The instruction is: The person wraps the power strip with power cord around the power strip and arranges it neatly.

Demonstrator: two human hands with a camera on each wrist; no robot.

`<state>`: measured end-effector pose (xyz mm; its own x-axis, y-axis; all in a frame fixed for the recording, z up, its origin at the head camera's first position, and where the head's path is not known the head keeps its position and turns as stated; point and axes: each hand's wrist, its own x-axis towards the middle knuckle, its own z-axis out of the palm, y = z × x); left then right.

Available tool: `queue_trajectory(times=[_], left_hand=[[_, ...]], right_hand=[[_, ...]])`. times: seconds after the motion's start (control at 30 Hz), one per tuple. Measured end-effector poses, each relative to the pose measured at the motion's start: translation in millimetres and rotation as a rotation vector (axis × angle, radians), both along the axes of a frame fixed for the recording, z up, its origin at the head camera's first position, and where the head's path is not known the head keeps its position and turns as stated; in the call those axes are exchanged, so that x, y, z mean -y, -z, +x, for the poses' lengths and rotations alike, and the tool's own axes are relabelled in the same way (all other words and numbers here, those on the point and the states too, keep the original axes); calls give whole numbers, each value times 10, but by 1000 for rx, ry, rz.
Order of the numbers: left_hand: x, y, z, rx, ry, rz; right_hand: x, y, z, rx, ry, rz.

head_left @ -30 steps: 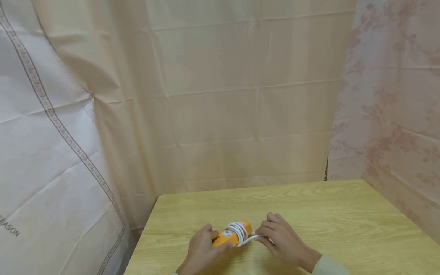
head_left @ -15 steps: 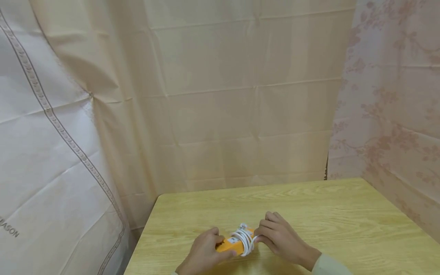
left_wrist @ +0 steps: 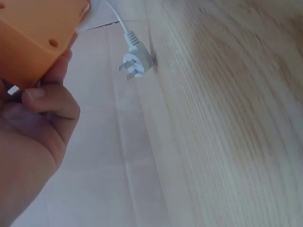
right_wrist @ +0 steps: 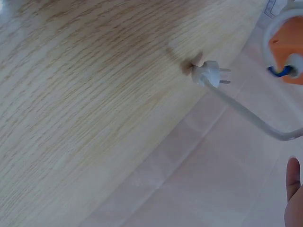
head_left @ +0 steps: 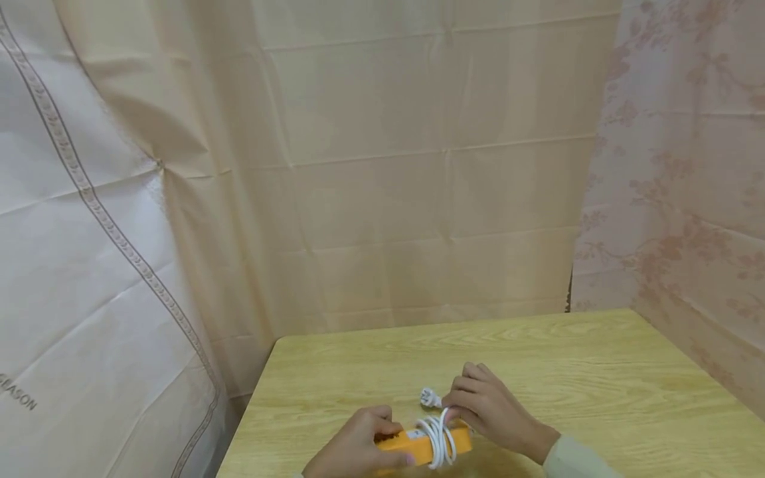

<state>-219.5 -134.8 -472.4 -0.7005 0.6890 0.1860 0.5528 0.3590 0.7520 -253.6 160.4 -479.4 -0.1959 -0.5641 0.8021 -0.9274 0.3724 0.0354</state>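
Observation:
My left hand (head_left: 355,441) grips one end of an orange power strip (head_left: 423,451), low over the table. White power cord (head_left: 439,446) is looped several times round the strip's other half. Curled fingers of my right hand (head_left: 499,415) pinch the cord beside these loops. From there the three-pin plug (head_left: 429,398) hangs free on its cord end, left of the right fingers. In the left wrist view the plug (left_wrist: 136,62) dangles near the strip's underside (left_wrist: 38,35). The right wrist view shows the plug (right_wrist: 208,74) and only one fingertip of that hand.
Under both hands is a light wood-grain table (head_left: 597,372). Beige cloth (head_left: 418,199) hangs behind its far edge, with patterned sheets at the left (head_left: 89,299) and right (head_left: 687,232).
The power strip has swung rightward and nearer to me, turning more level across the view. The plug has come into sight beyond the loops. My right hand has hardly moved.

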Motion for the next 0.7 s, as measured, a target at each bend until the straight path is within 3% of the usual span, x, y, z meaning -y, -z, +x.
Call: queue_trajectory(times=[0.13,0.3,0.5,0.7], left_hand=[[-4,-6,9,172,51,73],[-8,9,15,258,95,134],[-36,19,48,430,161,216],[-105,-5,91,480,190,255]], right_hand=[[8,-17,-9,11,-37,-6],[20,-38,-14,11,-66,-9],[27,-49,-15,51,-87,-6],[26,-43,-52,92,-77,5]])
